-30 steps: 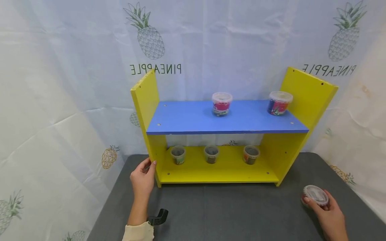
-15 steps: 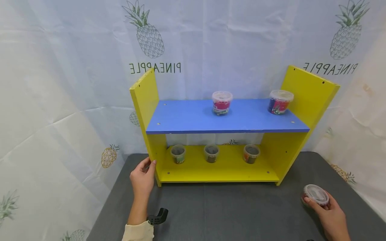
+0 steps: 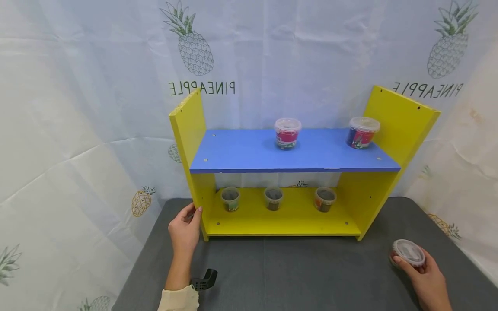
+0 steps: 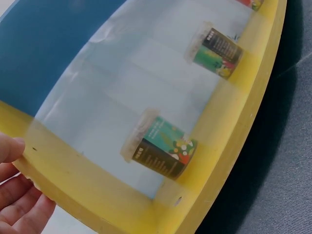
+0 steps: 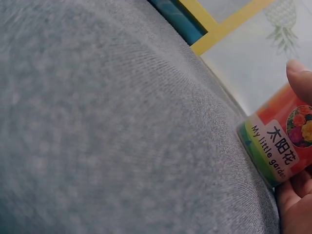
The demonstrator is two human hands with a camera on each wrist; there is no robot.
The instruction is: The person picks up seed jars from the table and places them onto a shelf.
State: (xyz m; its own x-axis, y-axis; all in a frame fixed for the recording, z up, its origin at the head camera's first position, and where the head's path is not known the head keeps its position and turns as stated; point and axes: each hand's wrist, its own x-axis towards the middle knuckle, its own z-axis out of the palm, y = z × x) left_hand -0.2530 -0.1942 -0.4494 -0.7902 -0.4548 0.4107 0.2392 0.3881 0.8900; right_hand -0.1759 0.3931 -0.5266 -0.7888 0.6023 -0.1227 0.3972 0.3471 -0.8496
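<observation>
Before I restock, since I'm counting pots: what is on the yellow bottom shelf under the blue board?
Three small lidded pots stand in a row on the yellow bottom shelf. Their lids hide what they contain.

A white pineapple-print sheet (image 3: 97,108) hangs, apparently wall-wide, behind a grey table (image 3: 303,276).

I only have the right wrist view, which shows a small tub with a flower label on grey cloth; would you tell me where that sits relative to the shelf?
Observer: The tub stands on the grey table, in front of and to the right of the yellow shelf unit.
Operator: Thank you. What is the other hand doing?
Observer: The left hand rests against the unit's left side panel.
Operator: Are other tubs already placed?
Observer: Yes, two stand on the blue shelf and three on the yellow bottom board.
</observation>
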